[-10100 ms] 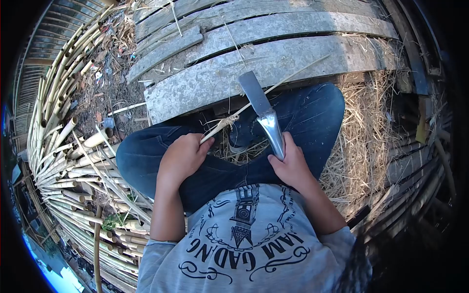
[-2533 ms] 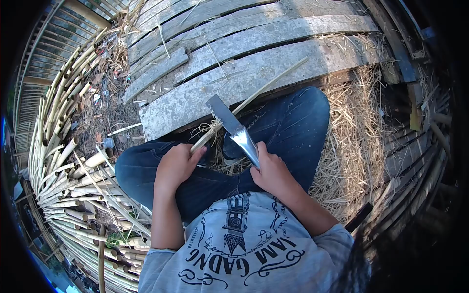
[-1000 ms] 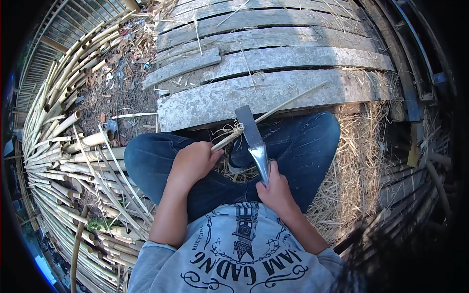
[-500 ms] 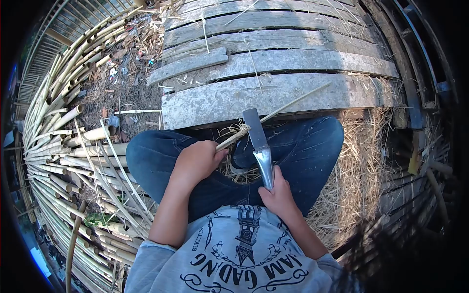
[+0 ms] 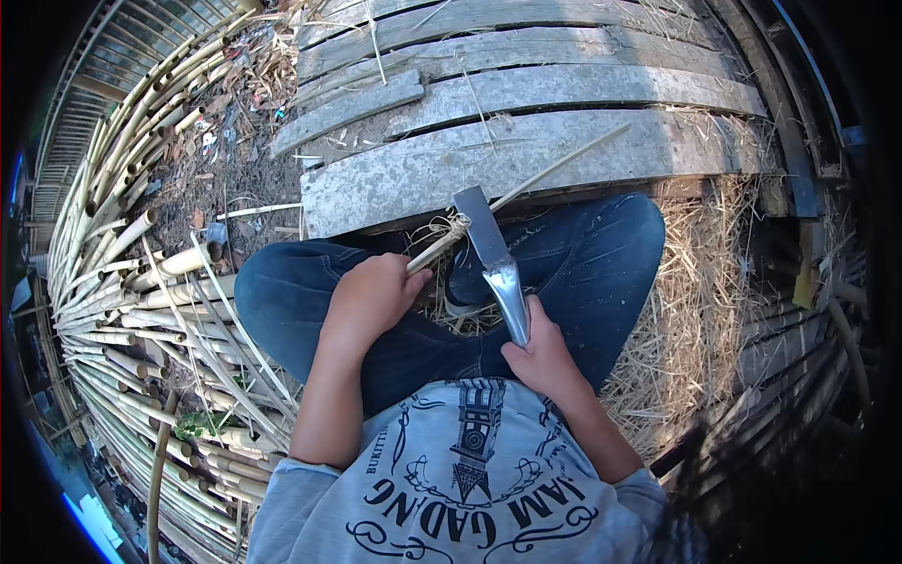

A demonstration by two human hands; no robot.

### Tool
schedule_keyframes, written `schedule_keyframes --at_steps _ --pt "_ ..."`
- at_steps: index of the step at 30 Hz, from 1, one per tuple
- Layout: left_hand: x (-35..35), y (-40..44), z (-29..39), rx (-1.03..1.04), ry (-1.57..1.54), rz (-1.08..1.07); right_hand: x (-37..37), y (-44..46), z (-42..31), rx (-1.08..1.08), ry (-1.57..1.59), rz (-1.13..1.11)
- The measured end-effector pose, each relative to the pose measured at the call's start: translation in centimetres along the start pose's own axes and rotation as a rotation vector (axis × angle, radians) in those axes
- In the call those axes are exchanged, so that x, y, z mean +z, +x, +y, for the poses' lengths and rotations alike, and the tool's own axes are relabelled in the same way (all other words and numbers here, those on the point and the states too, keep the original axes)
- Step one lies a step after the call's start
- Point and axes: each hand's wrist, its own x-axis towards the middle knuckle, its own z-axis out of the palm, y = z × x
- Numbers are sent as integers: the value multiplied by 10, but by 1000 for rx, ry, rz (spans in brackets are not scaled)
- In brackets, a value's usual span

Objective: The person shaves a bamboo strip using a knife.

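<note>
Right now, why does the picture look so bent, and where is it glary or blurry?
In the head view, the wooden planks bow and corners go black, likely from a wide lens; same head view: glare hits the knife's metal handle, sunlight brightens the straw, and a dark wisp at lower right is out of focus.

The left hand (image 5: 366,299) grips with its back upward; the right hand (image 5: 545,350) grips likewise; left forearm (image 5: 329,399) and right forearm (image 5: 601,434) converge forward.
</note>
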Motion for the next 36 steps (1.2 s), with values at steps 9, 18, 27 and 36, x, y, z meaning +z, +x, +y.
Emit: schedule_keyframes --at_steps 9,18,27,36 --pt "-5 -6 9 -25 -11 36 -14 10 -7 186 582 -196" --pt "-9 -5 14 -56 -52 -2 -28 20 3 -84 26 -23" --pt "0 -3 8 24 -70 66 -21 23 -3 71 314 -280" --pt "-3 -3 9 1 -50 65 -1 27 10 -53 147 -114"
